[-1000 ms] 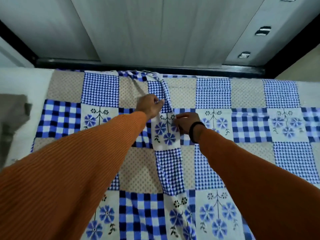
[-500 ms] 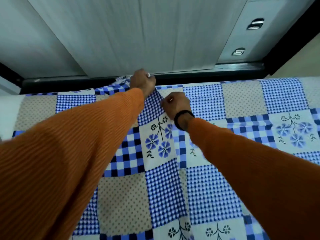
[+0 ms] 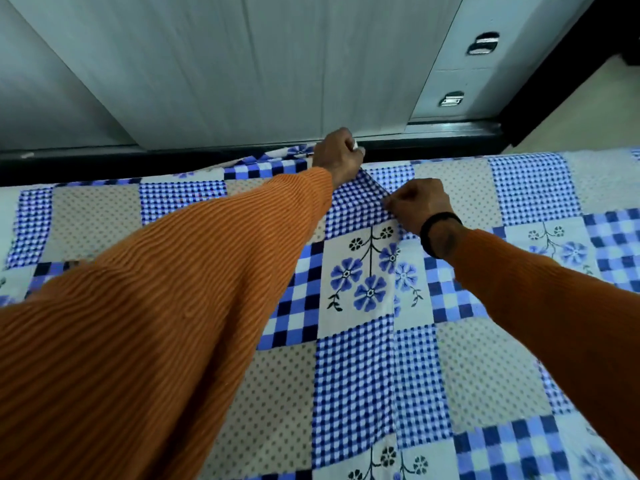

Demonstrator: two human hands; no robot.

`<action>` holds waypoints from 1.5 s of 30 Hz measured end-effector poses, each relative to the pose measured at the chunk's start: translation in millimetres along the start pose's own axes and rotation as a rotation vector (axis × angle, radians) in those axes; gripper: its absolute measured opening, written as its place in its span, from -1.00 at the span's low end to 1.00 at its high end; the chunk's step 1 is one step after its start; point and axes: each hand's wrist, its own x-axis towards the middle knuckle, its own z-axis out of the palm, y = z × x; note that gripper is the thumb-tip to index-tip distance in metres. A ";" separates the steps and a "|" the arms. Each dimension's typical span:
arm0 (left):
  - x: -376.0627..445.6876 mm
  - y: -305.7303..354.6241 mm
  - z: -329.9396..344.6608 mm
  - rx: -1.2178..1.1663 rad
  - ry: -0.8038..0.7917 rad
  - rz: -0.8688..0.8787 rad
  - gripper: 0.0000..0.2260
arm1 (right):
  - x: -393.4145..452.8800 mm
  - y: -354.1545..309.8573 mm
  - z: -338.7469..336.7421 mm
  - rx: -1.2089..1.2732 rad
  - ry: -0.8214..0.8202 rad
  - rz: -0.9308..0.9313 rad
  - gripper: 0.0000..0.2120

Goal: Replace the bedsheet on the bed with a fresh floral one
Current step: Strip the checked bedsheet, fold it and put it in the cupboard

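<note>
What we count on and beyond the bed

We see one blue-and-cream patchwork floral bedsheet (image 3: pixel 363 358), two orange-sleeved hands, and two chrome drawer handles beyond the sheet.

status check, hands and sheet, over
Left hand grips floral sheet at far edge. Right hand pinches the ridge fold nearer. Sheet spread, fold not flattened. Nothing in the way.

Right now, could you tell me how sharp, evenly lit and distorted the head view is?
Head view: the floral bedsheet is sharp and softly, evenly lit; the wide lens bows the bed's far edge; glare sits on the cabinet handles; the near orange sleeve looms oversized.
</note>
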 end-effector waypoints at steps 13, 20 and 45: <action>-138.6 -98.8 -58.9 0.466 -0.144 0.291 -0.52 | -54.4 1.8 22.4 0.016 -0.069 0.129 -0.61; -406.1 -134.6 -38.5 0.441 -0.150 0.096 -0.44 | -194.6 56.6 28.2 -0.086 -0.208 0.205 -0.56; -777.2 -32.9 -12.2 0.296 -0.694 -0.726 -0.63 | -646.5 350.2 -45.5 0.533 0.190 1.128 -0.50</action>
